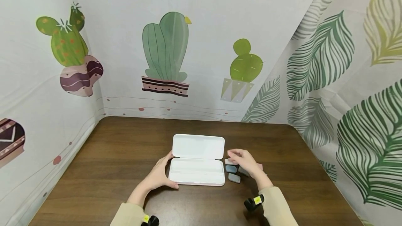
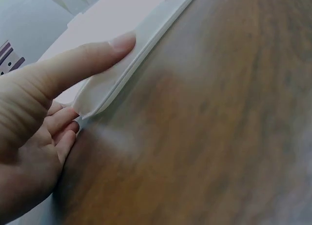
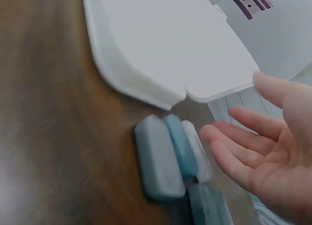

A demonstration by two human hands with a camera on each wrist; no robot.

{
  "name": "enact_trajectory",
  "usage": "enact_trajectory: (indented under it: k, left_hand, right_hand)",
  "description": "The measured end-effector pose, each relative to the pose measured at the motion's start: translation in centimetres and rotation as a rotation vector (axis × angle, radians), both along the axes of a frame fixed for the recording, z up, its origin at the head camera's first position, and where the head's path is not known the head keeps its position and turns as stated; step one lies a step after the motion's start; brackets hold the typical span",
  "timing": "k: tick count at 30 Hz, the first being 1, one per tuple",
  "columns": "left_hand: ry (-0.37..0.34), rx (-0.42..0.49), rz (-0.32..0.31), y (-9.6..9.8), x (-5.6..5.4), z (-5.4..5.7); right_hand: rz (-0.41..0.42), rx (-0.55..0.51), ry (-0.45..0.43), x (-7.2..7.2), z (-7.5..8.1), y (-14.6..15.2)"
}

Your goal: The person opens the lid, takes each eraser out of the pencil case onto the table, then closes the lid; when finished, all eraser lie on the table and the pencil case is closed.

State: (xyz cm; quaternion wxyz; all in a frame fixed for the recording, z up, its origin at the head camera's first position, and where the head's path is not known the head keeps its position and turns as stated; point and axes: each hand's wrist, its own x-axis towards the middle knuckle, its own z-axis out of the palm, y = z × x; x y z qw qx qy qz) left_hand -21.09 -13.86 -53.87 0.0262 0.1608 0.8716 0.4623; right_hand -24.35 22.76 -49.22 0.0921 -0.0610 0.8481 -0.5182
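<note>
A white hinged case, like a pencil case (image 1: 196, 178), lies unfolded on the table with its lid (image 1: 199, 146) tipped back. My left hand (image 1: 157, 173) holds the case's left end, thumb along the front edge and fingers at the side. Beside the case's right end lie several small rounded blocks: a grey one (image 3: 158, 159), a blue one (image 3: 182, 144) and a white one (image 3: 197, 152). My right hand (image 1: 245, 160) hovers just over them, fingers loosely bent with nothing between them. It partly hides some blocks in the head view.
The brown wooden table (image 1: 132, 138) extends around the case. A pale pink piece (image 1: 260, 166) shows partly behind the right wrist. White cloth (image 1: 119, 62) printed with cacti and leaves hangs behind the table and at its sides.
</note>
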Motion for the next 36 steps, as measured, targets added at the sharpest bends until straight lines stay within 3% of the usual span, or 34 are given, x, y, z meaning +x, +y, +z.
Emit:
enact_trajectory:
  k: [4,12,18,22,28,36]
  left_hand:
    - [0.007,0.008,-0.018,0.0,0.0,0.0]
    - [-0.072,0.078,-0.011,-0.1,-0.2,0.3]
    - [-0.170,0.169,-0.017,-0.5,-0.7,1.0]
    - [-0.207,0.201,-0.010,-0.8,-1.4,1.7]
    - [-0.242,0.157,0.047,-0.7,-2.9,3.0]
    - [-0.275,0.163,0.090,-0.3,-6.2,4.5]
  right_hand:
    - [0.028,-0.126,-0.109,-1.3,0.3,-0.5]
    - [0.111,-0.174,-0.276,-3.4,0.3,-1.1]
    - [0.174,-0.181,-0.377,-4.3,0.2,-1.2]
    - [0.210,-0.200,-0.388,-4.6,0.2,-1.3]
    - [0.205,-0.227,-0.383,-4.7,0.0,-1.6]
    - [0.187,-0.253,-0.361,-4.7,-0.3,-1.7]
